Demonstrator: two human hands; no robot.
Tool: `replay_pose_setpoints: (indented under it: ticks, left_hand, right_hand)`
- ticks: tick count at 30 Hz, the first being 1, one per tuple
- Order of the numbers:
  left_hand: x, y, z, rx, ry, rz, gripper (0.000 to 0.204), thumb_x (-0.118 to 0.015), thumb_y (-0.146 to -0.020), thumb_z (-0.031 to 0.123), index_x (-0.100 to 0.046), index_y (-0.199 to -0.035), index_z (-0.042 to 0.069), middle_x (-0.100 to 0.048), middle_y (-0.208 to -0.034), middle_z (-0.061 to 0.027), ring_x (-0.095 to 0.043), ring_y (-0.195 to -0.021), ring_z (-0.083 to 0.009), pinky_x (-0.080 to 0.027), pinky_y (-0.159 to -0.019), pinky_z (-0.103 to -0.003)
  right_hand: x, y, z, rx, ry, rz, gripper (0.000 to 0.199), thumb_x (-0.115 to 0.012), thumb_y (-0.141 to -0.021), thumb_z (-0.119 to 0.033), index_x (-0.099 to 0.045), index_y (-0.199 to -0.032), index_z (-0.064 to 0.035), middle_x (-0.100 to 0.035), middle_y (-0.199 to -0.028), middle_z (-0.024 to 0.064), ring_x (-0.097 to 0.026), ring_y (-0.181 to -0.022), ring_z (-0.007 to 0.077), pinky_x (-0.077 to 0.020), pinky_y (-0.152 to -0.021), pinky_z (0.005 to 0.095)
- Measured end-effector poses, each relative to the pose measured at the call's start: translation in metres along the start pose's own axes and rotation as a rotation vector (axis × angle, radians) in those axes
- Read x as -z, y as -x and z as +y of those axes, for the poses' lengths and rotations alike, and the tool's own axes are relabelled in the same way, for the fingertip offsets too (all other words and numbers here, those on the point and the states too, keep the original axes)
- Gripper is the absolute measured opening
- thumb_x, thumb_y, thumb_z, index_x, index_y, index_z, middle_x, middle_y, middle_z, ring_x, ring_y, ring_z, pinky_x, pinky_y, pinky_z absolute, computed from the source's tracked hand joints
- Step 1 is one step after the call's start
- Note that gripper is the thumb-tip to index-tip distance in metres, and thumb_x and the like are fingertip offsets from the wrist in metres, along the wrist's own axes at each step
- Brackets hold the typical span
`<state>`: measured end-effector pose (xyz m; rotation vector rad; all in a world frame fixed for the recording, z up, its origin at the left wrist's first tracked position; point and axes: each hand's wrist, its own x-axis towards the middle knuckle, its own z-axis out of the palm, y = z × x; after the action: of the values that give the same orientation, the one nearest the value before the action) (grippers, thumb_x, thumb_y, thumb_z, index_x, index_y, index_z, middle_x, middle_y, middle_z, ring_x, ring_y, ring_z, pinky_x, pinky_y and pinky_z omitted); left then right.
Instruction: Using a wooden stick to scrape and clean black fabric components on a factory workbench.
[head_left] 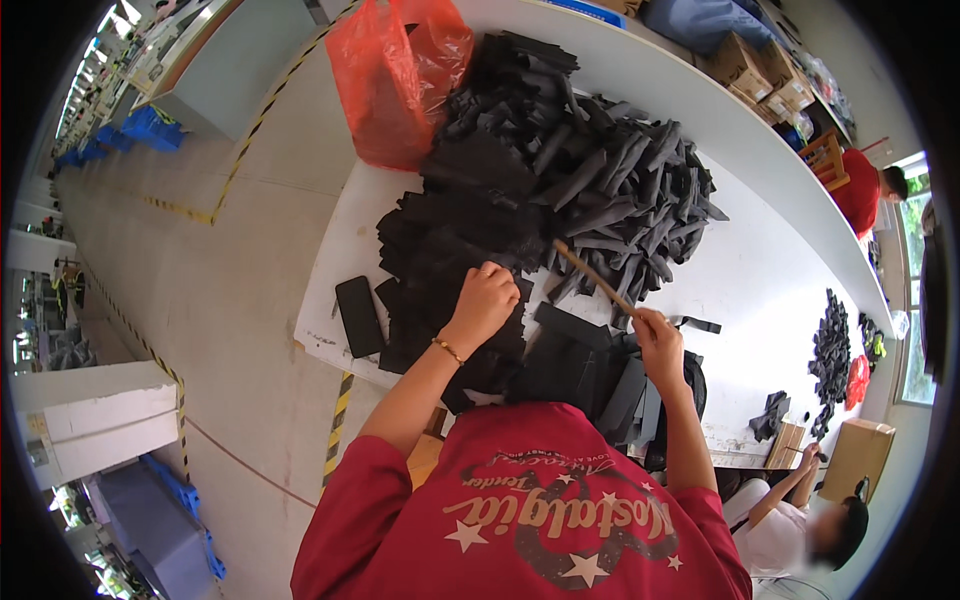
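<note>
Nearest, before the red cotton shirt (560, 490), smooth dark flat pieces (560, 365) were spread below and between the two sets of fingers. By the right hand (657, 345) a slim, straight brown stick (595, 280), seemingly wooden, was gripped at its lower end, the fingers closed round it. Its long axis was slanted up and leftward from them, and its far tip was held at the edge of the black cloth stack (430, 240), above and to the right of the left fingers. The left hand (485, 300) was rested over that stack, its fingers bent; whether any cloth was pinched could not be told. Left of those fingers a flat, glossy phone (359, 317) was laid on the white counter (760, 260). Beyond both hands, narrow matte strips were heaped in a loose, crumpled pile (630, 190), and a thin, wrinkled red plastic bag (385, 110) was stood up-left of it. Far to the right of the right fingers, a co-worker in white (775, 525) was seated.
</note>
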<state>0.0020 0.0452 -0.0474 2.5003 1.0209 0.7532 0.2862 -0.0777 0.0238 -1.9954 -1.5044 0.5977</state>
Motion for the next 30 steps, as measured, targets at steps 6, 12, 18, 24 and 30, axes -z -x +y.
replay_pose_setpoints:
  ticks: [6,12,18,24,30]
  left_hand:
    - [0.025,-0.013,-0.009,0.175,0.361,-0.014,0.009,-0.073,-0.068,0.01,-0.065,-0.071,0.01,-0.062,-0.083,0.0007,-0.055,-0.095,-0.0234,-0.043,-0.081,-0.035]
    - [0.037,-0.018,-0.002,0.148,0.389,-0.013,0.009,-0.073,-0.068,0.01,-0.064,-0.069,0.01,-0.062,-0.08,0.0011,-0.055,-0.093,-0.0227,-0.044,-0.08,-0.035]
    - [0.035,-0.025,0.038,-0.043,0.372,-0.017,0.012,-0.074,-0.066,0.012,-0.063,-0.071,0.012,-0.061,-0.086,0.0,-0.056,-0.098,-0.023,-0.042,-0.086,-0.036]
    - [0.062,-0.011,0.068,0.359,0.919,0.831,0.043,-0.074,-0.077,0.015,-0.055,-0.115,0.011,-0.049,-0.123,-0.0143,-0.052,-0.112,-0.0273,-0.04,-0.098,-0.047]
    - [0.004,0.019,0.057,0.783,2.107,0.646,0.021,-0.066,-0.088,0.016,-0.061,-0.106,0.006,-0.066,-0.086,-0.0089,-0.065,-0.085,-0.0254,-0.053,-0.078,-0.038]
  right_hand:
    - [0.019,0.024,0.0,0.266,0.261,-0.026,0.012,-0.066,-0.083,-0.011,-0.067,-0.095,-0.0108,-0.06,-0.076,0.007,-0.061,-0.067,0.0265,-0.0481,-0.058,0.0362]
    - [0.008,0.013,-0.01,0.442,0.332,0.031,0.014,-0.068,-0.08,-0.01,-0.067,-0.094,-0.0109,-0.058,-0.075,0.0056,-0.061,-0.067,0.0248,-0.0486,-0.056,0.0358]
    - [-0.042,0.004,-0.047,0.36,0.102,-0.096,0.022,-0.064,-0.083,-0.01,-0.064,-0.104,-0.0093,-0.06,-0.079,0.0097,-0.062,-0.072,0.0297,-0.0492,-0.059,0.0379]
    - [-0.089,0.015,-0.05,-0.153,-0.634,-0.409,0.028,-0.053,-0.089,-0.002,-0.06,-0.117,-0.0004,-0.059,-0.077,0.002,-0.054,-0.07,0.0092,-0.0449,-0.064,0.0248]
    - [-0.121,0.032,-0.08,0.106,-0.416,-0.133,0.015,-0.059,-0.087,-0.001,-0.059,-0.101,0.0021,-0.055,-0.07,0.0116,-0.054,-0.063,0.0186,-0.0416,-0.056,0.0308]
